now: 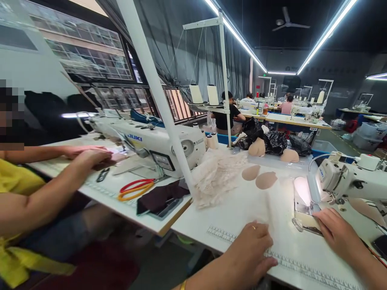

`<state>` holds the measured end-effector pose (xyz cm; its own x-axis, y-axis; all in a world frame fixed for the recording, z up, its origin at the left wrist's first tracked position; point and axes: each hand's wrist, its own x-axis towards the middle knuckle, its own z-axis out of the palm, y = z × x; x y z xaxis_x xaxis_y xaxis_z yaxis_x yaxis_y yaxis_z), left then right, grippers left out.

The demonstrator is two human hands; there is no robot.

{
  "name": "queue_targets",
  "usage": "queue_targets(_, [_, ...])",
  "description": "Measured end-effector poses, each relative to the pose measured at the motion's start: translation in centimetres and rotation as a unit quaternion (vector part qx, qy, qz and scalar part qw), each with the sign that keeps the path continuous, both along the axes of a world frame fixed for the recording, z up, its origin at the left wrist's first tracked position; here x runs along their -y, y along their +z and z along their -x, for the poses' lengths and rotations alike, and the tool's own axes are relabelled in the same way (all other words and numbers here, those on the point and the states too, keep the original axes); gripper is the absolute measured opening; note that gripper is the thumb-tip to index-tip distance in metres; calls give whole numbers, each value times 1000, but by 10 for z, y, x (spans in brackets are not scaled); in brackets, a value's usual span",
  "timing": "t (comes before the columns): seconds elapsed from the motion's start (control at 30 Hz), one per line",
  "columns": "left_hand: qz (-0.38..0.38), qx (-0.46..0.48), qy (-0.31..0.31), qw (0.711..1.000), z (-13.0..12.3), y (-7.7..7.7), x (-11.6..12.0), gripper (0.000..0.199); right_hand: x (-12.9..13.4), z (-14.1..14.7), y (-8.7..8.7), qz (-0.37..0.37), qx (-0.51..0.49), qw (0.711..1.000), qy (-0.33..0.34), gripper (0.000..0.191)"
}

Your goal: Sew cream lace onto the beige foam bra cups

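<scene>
My left hand (254, 245), with a ring on one finger, is over the table near its printed ruler. Its fingers are curled on a faint piece of sheer pale fabric (267, 207). At the sewing machine (347, 177) on the right, my right hand (337, 229) lies with fingers stretched toward the presser foot, fingertips at the machine bed's front edge. Under the machine's lamp sits a pale rounded pad (302, 190). Two beige cup-shaped pieces (266, 180) lie flat beyond my left hand, beside a heap of cream lace (217, 173).
At left a co-worker in a yellow top (18, 177) has both hands at another sewing machine (145, 141). Red and yellow-handled scissors (136, 189) and dark cloth (161, 197) lie there. A white pole (160, 88) rises between the tables. Black plastic bags (275, 141) and beige moulded cups (256, 148) sit behind.
</scene>
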<state>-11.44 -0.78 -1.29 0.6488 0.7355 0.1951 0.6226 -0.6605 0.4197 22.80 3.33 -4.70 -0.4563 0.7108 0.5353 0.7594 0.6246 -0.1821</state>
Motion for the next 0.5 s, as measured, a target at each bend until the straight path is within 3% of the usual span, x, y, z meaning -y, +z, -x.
queue_targets(0.07, [-4,16,-40,999,3,5,1,30,10,15,15,24,-10,1000,10,27])
queue_targets(0.17, [-45,59,2,997,13,3,-15,37,21,36,29,63,-41,997,2,26])
queue_targets(0.3, [-99,120,138,978,22,-28,-50,18,18,64,38,123,-74,990,-13,25])
queue_targets(0.37, [-94,107,179,974,21,-44,-61,37,8,83,38,148,-80,986,-11,27])
queue_targets(0.5, [-81,113,140,980,9,-54,-68,54,-15,121,27,189,-92,978,7,16])
